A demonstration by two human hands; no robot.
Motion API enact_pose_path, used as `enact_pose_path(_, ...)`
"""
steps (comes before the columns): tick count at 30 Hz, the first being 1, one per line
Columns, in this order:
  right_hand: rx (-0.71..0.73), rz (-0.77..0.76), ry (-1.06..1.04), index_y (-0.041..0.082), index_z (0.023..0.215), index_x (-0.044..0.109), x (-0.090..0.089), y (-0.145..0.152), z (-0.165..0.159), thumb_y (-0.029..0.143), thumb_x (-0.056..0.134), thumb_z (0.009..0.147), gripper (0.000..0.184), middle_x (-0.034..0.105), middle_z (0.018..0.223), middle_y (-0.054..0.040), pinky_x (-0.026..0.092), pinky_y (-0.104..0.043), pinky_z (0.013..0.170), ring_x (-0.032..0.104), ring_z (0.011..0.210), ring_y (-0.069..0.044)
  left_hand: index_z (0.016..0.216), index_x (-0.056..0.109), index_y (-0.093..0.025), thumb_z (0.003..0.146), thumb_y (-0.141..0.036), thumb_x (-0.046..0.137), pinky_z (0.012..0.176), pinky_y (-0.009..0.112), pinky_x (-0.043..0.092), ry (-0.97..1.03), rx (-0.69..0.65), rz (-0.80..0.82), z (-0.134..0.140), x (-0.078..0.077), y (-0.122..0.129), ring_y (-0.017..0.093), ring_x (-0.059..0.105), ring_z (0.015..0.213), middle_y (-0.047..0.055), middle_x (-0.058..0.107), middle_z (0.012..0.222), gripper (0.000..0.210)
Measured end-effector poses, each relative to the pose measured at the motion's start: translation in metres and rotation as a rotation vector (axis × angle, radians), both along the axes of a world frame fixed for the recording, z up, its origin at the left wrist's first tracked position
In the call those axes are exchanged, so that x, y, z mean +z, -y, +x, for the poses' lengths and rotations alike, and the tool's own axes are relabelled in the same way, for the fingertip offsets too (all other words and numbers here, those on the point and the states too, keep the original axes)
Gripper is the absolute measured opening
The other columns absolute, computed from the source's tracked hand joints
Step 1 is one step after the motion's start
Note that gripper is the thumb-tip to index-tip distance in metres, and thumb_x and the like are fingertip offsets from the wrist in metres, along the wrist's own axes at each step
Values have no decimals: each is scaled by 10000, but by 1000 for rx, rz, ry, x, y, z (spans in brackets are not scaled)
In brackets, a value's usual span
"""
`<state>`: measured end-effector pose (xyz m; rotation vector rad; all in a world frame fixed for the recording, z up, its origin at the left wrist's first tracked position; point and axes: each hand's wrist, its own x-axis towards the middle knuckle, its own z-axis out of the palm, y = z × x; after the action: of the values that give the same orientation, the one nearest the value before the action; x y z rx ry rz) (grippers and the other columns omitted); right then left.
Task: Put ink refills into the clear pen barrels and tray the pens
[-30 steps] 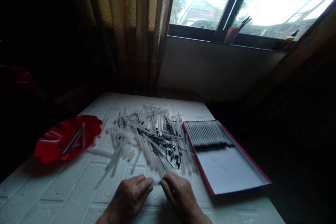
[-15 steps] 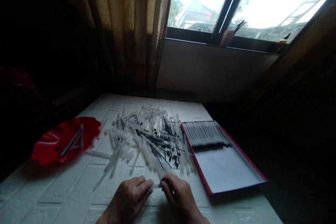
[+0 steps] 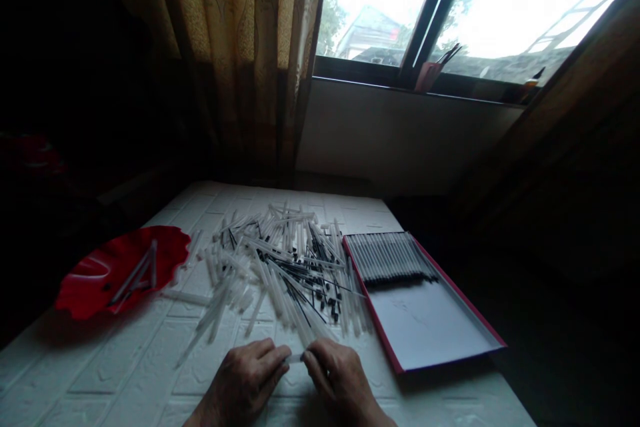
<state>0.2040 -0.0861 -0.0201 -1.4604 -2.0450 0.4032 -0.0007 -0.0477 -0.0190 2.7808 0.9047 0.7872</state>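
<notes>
Close to the table's near side, my left hand (image 3: 250, 373) pinches one end of a translucent pen barrel (image 3: 295, 358). My right hand (image 3: 340, 373) is closed at its other end, where a small dark part shows between the fingertips. Only a short middle stretch of the barrel is visible; the fingers cover the rest. Just beyond both hands spreads a loose pile of clear pen barrels (image 3: 275, 280), mixed with thin dark refills (image 3: 293, 267) and small black pen parts (image 3: 333, 307).
To the right lies a shallow red-edged box lid (image 3: 430, 330) with a row of pens (image 3: 390, 257) across its far end. A red scalloped dish (image 3: 90, 280) at the left holds several barrels. The white brick-patterned table (image 3: 115, 373) ends near a curtain (image 3: 240, 47) and window.
Both hands keep their hold on the pen barrel, with only slight finger movement. The whole view has shifted slightly.
</notes>
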Motion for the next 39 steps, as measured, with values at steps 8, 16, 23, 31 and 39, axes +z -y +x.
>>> enact_pose_path(8,-59,-17,-119,193,664,565,-14,1,2,322,338,1000,425,600,577,-4,343,-190,511,579,518,-115,1094,594,-242,1031,-392,326,615,243,524,95,69,120,-1,2,-2,155,684,676,16,700,804,313)
enact_pose_path(16,-157,76,-200,206,628,516,-18,6,11,411,317,1012,479,529,533,17,336,-205,482,530,472,-118,903,592,-242,1035,-355,307,597,271,502,86,97,91,0,2,-4,173,662,649,2,684,729,333)
enact_pose_path(23,-177,57,-309,208,631,520,-34,12,8,414,341,1008,465,524,520,26,340,-204,477,525,466,-119,969,570,-237,1025,-381,360,681,264,522,171,99,100,-1,2,-4,167,676,746,24,700,846,261)
enact_pose_path(31,-214,21,-301,214,655,548,-20,21,18,441,330,1013,477,579,552,7,419,-194,506,576,508,-135,930,568,-231,1015,-330,383,682,330,484,130,53,71,-3,0,-6,199,639,675,8,683,733,226)
enact_pose_path(39,16,146,-35,211,1186,580,-15,18,12,378,486,951,303,717,891,-57,531,-211,596,698,639,-163,916,567,-232,1016,-368,372,678,330,486,72,-24,59,1,6,-2,198,625,672,8,668,729,258)
